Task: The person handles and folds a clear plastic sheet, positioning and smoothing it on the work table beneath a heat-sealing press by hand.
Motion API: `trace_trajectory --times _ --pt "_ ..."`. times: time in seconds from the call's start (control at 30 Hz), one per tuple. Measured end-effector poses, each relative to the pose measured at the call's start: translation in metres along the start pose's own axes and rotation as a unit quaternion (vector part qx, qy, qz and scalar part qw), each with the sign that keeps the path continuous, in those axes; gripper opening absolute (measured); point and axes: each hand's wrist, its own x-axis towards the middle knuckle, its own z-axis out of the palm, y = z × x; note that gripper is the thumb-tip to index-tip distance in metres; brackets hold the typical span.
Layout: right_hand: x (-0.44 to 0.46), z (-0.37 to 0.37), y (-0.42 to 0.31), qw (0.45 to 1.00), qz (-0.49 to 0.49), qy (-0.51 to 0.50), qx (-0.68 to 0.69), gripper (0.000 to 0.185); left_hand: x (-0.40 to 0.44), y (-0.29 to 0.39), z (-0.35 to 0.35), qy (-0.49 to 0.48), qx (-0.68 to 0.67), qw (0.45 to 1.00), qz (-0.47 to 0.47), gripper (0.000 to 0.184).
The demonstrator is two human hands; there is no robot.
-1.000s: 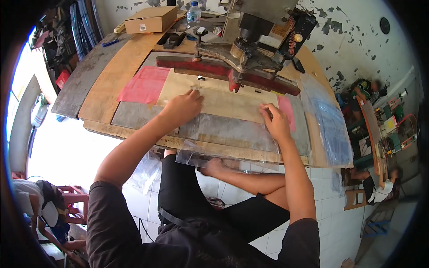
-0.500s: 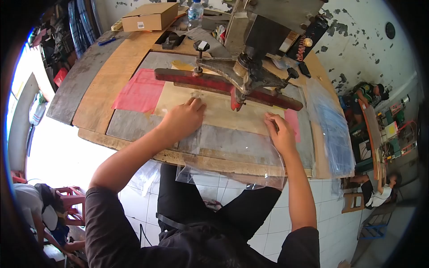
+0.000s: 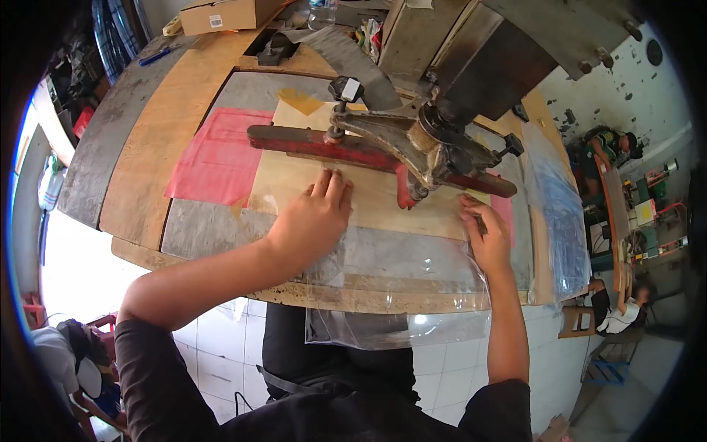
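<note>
- The left hand bent, fingers together, over the tan sheet.
- The right hand half curled by the right edge of the clear plastic; whether either pinched, I couldn't tell.
- The plastic overhung the table.
- The box's label was too small to read.

The single camera, worn on the head, faces forward and down. From near, it sees the left hand and the right hand around mid-frame.
</note>
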Motion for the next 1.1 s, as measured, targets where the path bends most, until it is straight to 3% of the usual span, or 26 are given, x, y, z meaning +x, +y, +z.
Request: trace_trajectory --times 0.27,0.4,0.47,0.6,0.67,0.7,0.77,0.87,1.1 --pt "0.005 -0.004 -0.003 1.000 -0.011 -0.002 0.005 0.016 0.012 0.001 -0.015 -0.071 0.009 0.997 -0.005 0.049" --pt "0.011 -0.009 -0.008 0.999 -0.042 -0.014 -0.017 0.019 0.014 0.004 -0.025 -0.046 -0.008 0.999 0.004 0.054" --pt "0.019 -0.018 -0.012 0.989 -0.116 -0.052 -0.071 0.021 0.017 0.005 -0.024 -0.080 -0.008 0.997 0.010 0.058" --pt "0.042 -0.029 -0.020 0.983 -0.097 -0.155 0.015 0.021 0.031 0.011 -0.028 -0.059 0.059 0.995 0.058 0.055" --pt "0.049 -0.027 -0.019 0.971 -0.145 -0.189 0.013 0.026 0.040 0.017 -0.028 -0.223 -0.036 0.974 0.016 0.052" --pt "0.049 -0.024 -0.016 0.971 -0.149 -0.187 0.015 0.026 0.038 0.020 -0.025 -0.223 -0.032 0.974 0.014 0.052" --pt "0.043 -0.015 -0.011 0.977 -0.142 -0.153 0.047 0.027 0.030 0.023 -0.016 -0.100 -0.009 0.995 0.007 0.047" --pt "0.036 -0.011 -0.008 0.978 -0.149 -0.139 0.041 0.027 0.029 0.020 -0.011 -0.030 -0.044 0.999 -0.003 0.047" --pt "0.036 -0.007 -0.004 0.978 -0.147 -0.133 0.057 0.025 0.035 0.010 -0.005 -0.052 -0.150 0.987 0.012 0.048"
